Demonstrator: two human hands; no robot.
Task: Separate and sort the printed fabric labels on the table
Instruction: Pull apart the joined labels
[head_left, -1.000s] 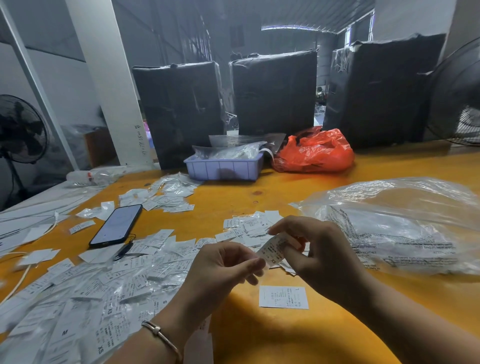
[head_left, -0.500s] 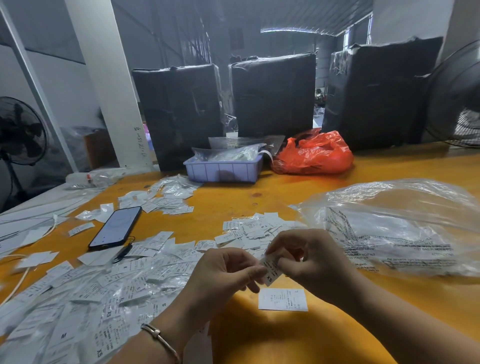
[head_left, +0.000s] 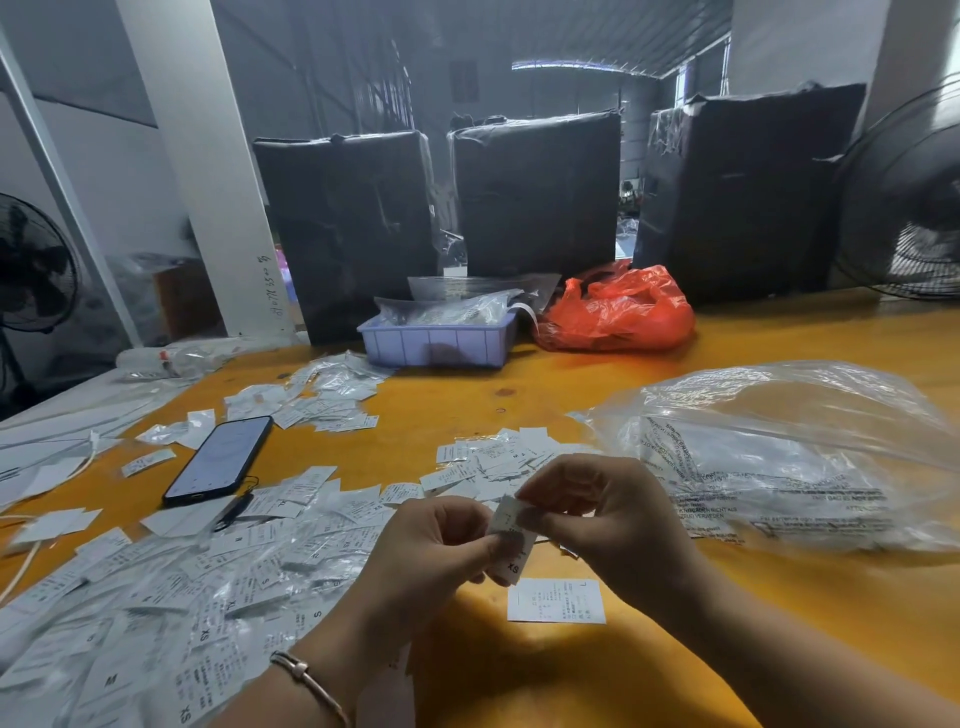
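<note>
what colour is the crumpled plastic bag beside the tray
Orange-red; the crumpled plastic bag shows best in the head view.

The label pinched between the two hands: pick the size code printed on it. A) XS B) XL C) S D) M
A: the label pinched between the left hand and the right hand shows "XS" printed near its lower end.

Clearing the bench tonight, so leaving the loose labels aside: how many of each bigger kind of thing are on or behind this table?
Black wrapped bales: 3
Fans: 2
Red plastic bag: 1
Lavender tray: 1
Phone: 1
Large clear bag: 1
Total: 9
</note>
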